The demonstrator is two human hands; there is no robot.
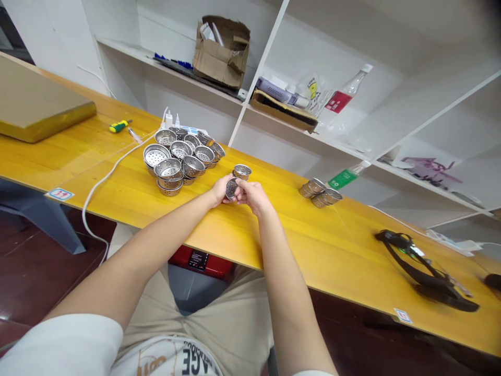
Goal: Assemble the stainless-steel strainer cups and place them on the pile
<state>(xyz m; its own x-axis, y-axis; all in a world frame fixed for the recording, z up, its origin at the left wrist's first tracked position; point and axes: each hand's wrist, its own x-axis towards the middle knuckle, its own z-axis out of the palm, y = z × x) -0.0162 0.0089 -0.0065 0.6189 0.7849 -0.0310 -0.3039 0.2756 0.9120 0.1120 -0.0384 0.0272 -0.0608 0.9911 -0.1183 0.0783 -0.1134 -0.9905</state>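
Between my two hands, above the front part of the yellow table (219,227), is a small perforated metal strainer cup (231,188). My left hand (221,190) grips it from the left side. My right hand (249,194) pinches its right rim, fingers closed. Just behind my hands another metal strainer cup (242,171) stands upright on the table. To the left is a cluster of stacked perforated metal cups (168,169), several of them nested. The undersides of my fingers are partly hidden.
Farther right lie tilted stacks of metal cups (321,193) beside a green-labelled bottle (346,177). A black head strap device (426,271) rests at the right. A white cable (113,169) crosses the left side near a screwdriver (119,126) and cardboard box (43,99). White shelves (270,122) stand behind.
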